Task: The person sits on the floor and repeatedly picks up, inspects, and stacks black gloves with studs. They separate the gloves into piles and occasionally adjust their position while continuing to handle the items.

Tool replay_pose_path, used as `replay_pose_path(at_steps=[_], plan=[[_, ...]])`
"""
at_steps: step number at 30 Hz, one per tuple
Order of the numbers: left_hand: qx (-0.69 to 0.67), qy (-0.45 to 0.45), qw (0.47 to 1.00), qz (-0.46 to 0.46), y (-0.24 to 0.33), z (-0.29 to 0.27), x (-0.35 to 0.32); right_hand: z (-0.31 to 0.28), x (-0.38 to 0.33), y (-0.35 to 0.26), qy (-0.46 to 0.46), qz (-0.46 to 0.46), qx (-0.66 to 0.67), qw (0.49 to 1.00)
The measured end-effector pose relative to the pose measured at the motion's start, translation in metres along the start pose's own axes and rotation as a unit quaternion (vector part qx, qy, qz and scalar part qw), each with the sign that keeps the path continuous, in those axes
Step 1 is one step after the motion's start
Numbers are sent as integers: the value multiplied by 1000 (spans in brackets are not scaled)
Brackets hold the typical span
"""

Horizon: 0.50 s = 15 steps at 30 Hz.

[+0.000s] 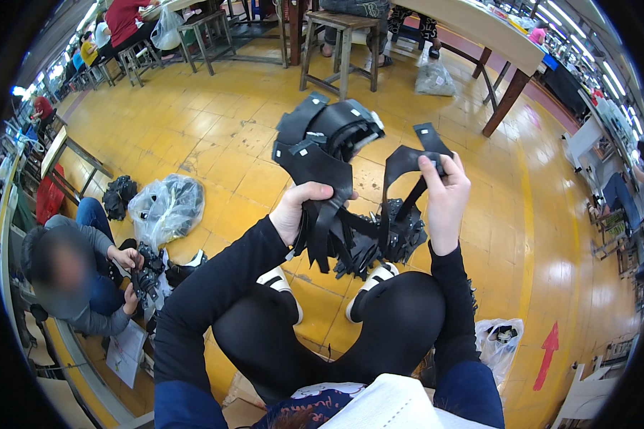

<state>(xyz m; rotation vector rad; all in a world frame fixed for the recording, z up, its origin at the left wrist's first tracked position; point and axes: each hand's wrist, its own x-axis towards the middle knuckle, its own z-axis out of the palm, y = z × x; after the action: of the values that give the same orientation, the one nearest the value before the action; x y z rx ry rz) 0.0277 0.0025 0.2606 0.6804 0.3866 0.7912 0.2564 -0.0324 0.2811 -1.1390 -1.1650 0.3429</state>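
My left hand [300, 207] is closed around a thick bundle of black cut pieces [322, 136], thumb on top. They look like leather or synthetic shoe parts, several with small white labels. Strips of the bundle hang down below my fingers. To the right, my right hand [445, 187] pinches a single curved black piece [401, 161] between thumb and fingers, with a white label at its upper end. Its lower strip hangs over a pile of black pieces [401, 232] on the floor between my feet.
A co-worker [86, 264] sits at left handling black pieces. Beside them lies a clear plastic bag [168, 207] of dark parts. Another plastic bag [499, 343] stands by my right leg. Ahead are a wooden stool [343, 43] and a long table [494, 36]. A red arrow [547, 356] marks the floor.
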Motion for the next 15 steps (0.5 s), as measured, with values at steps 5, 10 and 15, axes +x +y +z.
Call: replay_pose_path(at_steps=[5, 10, 15], plan=[[26, -45, 996, -77, -3, 10, -6, 11, -8, 3, -141, 27, 32, 989], [130, -26, 990, -39, -8, 19, 0, 16, -15, -4, -201, 115, 137, 963], [164, 20, 986, 24, -12, 22, 3, 16, -9, 8, -68, 31, 46, 996]])
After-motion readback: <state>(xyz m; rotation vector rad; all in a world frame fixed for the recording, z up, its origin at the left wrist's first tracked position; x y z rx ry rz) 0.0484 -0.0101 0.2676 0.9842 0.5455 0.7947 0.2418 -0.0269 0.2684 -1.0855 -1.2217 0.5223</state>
